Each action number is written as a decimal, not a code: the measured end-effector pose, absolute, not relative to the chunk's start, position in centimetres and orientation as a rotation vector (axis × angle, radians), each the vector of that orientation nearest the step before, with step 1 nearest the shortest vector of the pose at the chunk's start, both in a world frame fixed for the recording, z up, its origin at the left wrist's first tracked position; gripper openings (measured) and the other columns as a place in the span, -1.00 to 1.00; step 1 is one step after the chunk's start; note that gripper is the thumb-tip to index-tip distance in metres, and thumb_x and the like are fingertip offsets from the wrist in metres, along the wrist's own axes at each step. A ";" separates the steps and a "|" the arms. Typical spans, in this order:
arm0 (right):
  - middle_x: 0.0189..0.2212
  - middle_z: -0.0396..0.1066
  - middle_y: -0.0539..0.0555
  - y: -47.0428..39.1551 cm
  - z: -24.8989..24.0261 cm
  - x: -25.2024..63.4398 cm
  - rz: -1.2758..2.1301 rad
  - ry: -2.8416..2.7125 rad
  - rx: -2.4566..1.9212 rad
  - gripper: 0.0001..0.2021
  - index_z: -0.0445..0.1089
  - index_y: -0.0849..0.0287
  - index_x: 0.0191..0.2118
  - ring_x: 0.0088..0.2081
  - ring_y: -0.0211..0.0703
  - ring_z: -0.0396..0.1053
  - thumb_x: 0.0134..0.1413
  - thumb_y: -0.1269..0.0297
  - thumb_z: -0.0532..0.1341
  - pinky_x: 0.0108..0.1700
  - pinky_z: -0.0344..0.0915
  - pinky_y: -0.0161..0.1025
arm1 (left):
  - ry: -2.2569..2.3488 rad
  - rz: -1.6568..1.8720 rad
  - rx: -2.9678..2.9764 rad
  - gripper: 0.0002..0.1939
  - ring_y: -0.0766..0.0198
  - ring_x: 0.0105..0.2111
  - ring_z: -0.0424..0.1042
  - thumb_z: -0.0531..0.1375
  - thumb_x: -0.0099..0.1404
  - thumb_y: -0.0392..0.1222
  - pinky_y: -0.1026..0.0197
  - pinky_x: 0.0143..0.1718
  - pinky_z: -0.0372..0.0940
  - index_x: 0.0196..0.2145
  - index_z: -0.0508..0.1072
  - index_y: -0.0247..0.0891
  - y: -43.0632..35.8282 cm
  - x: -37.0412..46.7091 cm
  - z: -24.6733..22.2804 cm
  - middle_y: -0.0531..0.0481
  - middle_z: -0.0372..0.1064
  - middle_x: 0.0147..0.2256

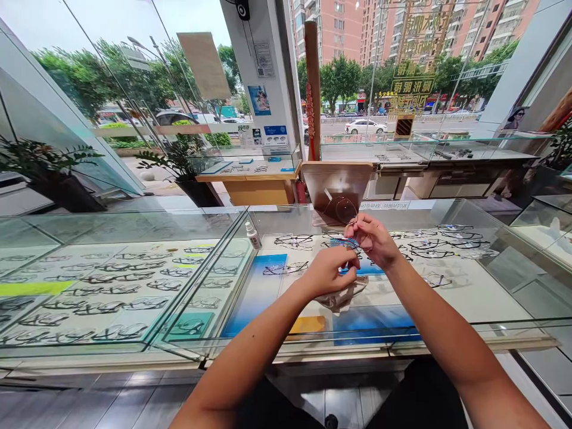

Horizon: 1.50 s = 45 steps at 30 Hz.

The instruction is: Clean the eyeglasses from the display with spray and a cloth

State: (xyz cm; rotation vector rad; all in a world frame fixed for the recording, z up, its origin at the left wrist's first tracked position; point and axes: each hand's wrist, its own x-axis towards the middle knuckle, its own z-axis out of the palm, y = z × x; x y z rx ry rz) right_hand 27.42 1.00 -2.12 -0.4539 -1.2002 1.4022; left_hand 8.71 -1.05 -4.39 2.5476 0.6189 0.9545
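Note:
My right hand point(374, 239) is raised above the glass display counter, thumb and fingers pinched on a pair of thin-rimmed eyeglasses point(347, 210). One round lens stands upright above the fingertips. Just to the left and a little lower, my left hand point(331, 269) has its fingers curled in; what they hold, if anything, is hidden. A crumpled grey-brown cloth point(345, 297) shows right below the left hand; I cannot tell whether the hand touches it.
Inside the counter point(473, 292) lie several eyeglasses point(431, 245) and blue sheets point(375, 325). A small white spray bottle point(252, 236) stands near the left divider. Another case point(111, 262) with rows of glasses adjoins on the left. A wooden chair back point(337, 179) rises beyond the counter.

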 end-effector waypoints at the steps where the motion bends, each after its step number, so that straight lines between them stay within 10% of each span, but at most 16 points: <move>1: -0.41 0.52 -0.01 1.0 -2.1 27.4 1.408 -1.197 -0.451 -0.70 0.49 0.07 -0.38 -0.28 -0.15 0.45 0.13 0.03 0.53 -0.16 0.41 -0.22 | 0.619 1.049 2.519 -0.88 0.24 -0.35 0.45 0.17 0.37 -0.27 0.19 -0.25 0.30 -0.30 0.51 -0.19 -1.0 8.6 -4.4 0.01 0.55 -0.36; 9: -0.41 0.52 -0.01 1.1 -2.0 27.3 1.415 -1.170 -0.459 -0.69 0.49 0.10 -0.41 -0.30 -0.20 0.45 0.05 0.06 0.56 -0.16 0.37 -0.26 | 0.862 1.813 2.291 -0.68 0.24 -0.37 0.45 0.06 0.60 -0.10 0.17 -0.28 0.35 -0.25 0.52 -0.22 0.8 6.6 -3.6 -0.03 0.51 -0.37; 18: -0.47 0.50 0.02 0.8 -1.6 27.4 1.422 -1.388 -0.546 -0.67 0.48 0.13 -0.44 -0.34 -0.16 0.44 0.05 0.02 0.52 -0.15 0.33 -0.17 | 0.915 2.020 2.652 -0.26 -0.11 0.24 0.48 0.43 0.40 0.14 -0.16 0.30 0.35 0.39 0.35 -0.18 2.3 5.6 -2.8 -0.31 0.49 0.26; 45: -0.48 0.38 -0.05 3.7 -2.9 28.4 0.815 -0.998 -0.771 -0.71 0.38 0.07 -0.45 -0.37 -0.21 0.26 0.05 0.08 0.45 -0.22 0.23 -0.19 | 1.107 2.234 2.445 -0.42 -0.01 0.07 0.61 0.40 0.41 0.24 -0.07 0.14 0.47 0.17 0.45 -0.18 2.6 4.9 -3.3 -0.21 0.61 0.04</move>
